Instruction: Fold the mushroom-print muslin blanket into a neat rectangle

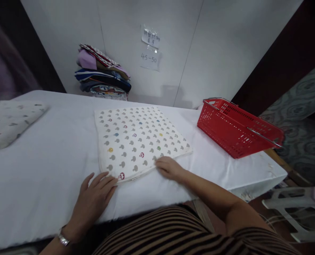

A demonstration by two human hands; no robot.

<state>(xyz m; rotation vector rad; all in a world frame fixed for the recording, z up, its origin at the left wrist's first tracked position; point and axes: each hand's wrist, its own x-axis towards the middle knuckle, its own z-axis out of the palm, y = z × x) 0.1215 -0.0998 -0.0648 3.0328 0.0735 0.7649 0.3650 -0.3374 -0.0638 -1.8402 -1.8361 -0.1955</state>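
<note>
A flat white cloth with a mushroom print point(136, 138) lies in front of me, its near edge running between my two hands. The small mushrooms are mostly grey, with a few red, blue, yellow and green ones. My left hand point(97, 189) rests at the near left corner, fingers apart and their tips on the cloth. Farther right along the same edge, my right hand point(170, 168) is curled, with its fingers closed on the cloth's edge. The undersides of the right fingers are hidden.
A white-covered table point(56, 148) carries everything. On its right stands a red plastic basket point(237, 127) with metal handles. Several folded fabrics point(104, 76) are stacked against the wall. Another printed cloth point(11, 122) lies at the left. A plastic stool point(292, 203) stands beyond the right edge.
</note>
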